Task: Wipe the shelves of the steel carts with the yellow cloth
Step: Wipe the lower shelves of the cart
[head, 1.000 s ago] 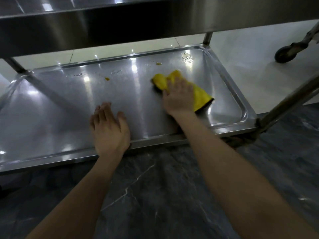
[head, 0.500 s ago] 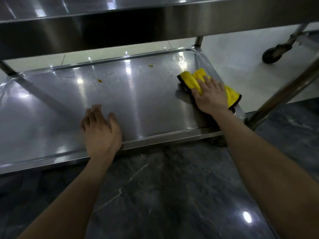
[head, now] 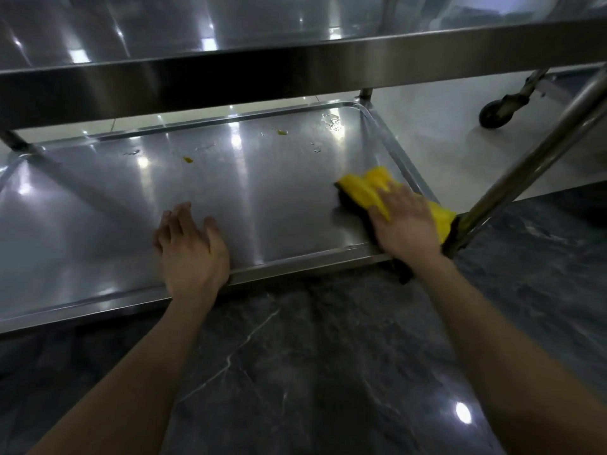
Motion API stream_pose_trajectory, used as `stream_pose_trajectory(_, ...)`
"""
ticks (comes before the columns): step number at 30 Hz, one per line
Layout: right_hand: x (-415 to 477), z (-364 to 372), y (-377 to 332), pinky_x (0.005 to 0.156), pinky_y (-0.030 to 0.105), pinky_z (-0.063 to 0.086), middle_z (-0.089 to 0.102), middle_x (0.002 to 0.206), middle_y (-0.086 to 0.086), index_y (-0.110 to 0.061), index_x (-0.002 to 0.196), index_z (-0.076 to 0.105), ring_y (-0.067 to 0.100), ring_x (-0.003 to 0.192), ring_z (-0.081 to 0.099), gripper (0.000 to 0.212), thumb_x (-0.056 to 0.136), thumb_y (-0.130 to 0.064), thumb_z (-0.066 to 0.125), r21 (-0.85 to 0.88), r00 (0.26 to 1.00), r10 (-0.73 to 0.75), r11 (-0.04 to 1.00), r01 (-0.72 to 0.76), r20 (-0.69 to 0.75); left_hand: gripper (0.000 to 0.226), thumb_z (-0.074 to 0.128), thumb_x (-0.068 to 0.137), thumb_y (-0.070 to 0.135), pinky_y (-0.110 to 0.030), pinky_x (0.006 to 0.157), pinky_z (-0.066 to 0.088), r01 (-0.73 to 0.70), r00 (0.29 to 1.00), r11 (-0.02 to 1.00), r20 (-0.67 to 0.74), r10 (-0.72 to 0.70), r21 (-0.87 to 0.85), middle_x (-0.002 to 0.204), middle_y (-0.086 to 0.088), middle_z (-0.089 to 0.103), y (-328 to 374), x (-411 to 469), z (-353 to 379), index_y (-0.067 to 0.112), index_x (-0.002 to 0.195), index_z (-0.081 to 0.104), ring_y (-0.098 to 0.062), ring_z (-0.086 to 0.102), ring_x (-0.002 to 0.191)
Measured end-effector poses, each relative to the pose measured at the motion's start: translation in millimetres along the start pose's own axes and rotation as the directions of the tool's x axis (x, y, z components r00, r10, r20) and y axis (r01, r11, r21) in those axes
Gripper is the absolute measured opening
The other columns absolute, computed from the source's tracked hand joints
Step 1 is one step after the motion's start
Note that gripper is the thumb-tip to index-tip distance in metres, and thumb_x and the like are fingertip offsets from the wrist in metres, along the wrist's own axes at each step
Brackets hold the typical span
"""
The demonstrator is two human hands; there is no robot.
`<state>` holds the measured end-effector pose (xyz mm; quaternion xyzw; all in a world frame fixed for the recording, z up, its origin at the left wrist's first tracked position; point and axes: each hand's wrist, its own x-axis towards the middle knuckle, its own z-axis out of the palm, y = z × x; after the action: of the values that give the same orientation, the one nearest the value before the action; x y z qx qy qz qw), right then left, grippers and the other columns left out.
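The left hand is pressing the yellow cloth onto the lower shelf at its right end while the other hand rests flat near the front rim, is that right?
Not quite. The head view shows the right hand pressing the yellow cloth onto the lower shelf at its right end; the left hand rests flat near the front rim.

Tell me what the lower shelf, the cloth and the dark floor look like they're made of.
Lower shelf: likely stainless steel, polished, with streaky lamp reflections. Yellow cloth: soft fabric, perhaps microfibre, bunched in folds. Dark floor: glossy marble or marble-look tile, pale veins.
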<state>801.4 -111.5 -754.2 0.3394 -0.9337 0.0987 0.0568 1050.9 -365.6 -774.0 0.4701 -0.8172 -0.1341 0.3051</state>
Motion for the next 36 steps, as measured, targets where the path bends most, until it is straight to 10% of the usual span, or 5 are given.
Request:
stream_pose_trajectory(5, -4, 2, -21, 0.128, 0.052, 0.016, 0.032, 0.171, 0.012, -0.022, 0.164, 0.037, 0.035, 0.158, 0.027, 0.058, 0.11, -0.044, 0.04, -0.013, 0.985, 0.173, 0.985, -0.173, -0.016, 0.061, 0.029, 0.106, 0.046, -0.062, 0.124, 0.031, -0.016, 1.0, 0.999, 0.014, 0.015, 0.029, 0.155, -0.023, 0.055, 9, -5, -2, 0.012, 0.154, 0.046, -0.042, 0.042, 0.151)
stream_pose_trajectory(13, 10, 22, -150, 0.131, 0.046, 0.01, 0.023, 0.175, -0.007, -0.039, 0.163, 0.035, 0.022, 0.162, 0.019, 0.056, 0.109, -0.053, 0.04, 0.214, 0.868, -0.483, 0.865, 0.454, 0.113, 0.063, 0.031, 0.106, 0.042, -0.059, 0.123, 0.034, -0.033, 0.999, 0.999, -0.023, 0.033, 0.026, 0.15, -0.024, 0.059, 4, -5, -6, 0.003, 0.152, 0.051, -0.044, 0.049, 0.144)
stream_pose_trajectory(22, 98, 25, -79, 0.129, 0.054, 0.011, 0.027, 0.173, 0.01, -0.024, 0.165, 0.034, 0.035, 0.159, 0.023, 0.061, 0.109, -0.047, 0.037, 0.098, 0.992, 0.124, 0.987, -0.124, 0.01, 0.064, 0.026, 0.107, 0.047, -0.058, 0.125, 0.031, -0.031, 0.999, 0.999, 0.011, 0.031, 0.008, 0.152, -0.019, 0.057, 9, -7, -5, 0.009, 0.154, 0.046, -0.038, 0.045, 0.149)
stream_pose_trajectory(28, 4, 27, -168, 0.129, 0.047, 0.02, 0.038, 0.17, 0.001, -0.027, 0.158, 0.048, 0.03, 0.157, 0.033, 0.055, 0.106, -0.043, 0.053, 0.262, 0.86, -0.508, 0.836, 0.482, 0.039, 0.055, 0.034, 0.107, 0.042, -0.053, 0.12, 0.04, -0.011, 1.0, 0.993, -0.021, 0.009, -0.121, 0.146, -0.017, 0.062, 9, -4, -11, 0.009, 0.147, 0.054, -0.036, 0.051, 0.141)
stream_pose_trajectory(36, -46, -19, -163, 0.097, 0.05, 0.049, 0.065, 0.133, 0.005, -0.022, 0.145, 0.059, 0.033, 0.119, 0.061, 0.039, 0.107, -0.027, 0.055, 0.296, 0.714, -0.693, 0.706, 0.643, 0.102, 0.038, 0.056, 0.107, 0.025, -0.025, 0.105, 0.039, 0.033, 0.998, 0.934, 0.06, -0.012, -0.357, 0.141, -0.008, 0.063, -14, -5, -67, 0.015, 0.143, 0.059, -0.022, 0.055, 0.129)
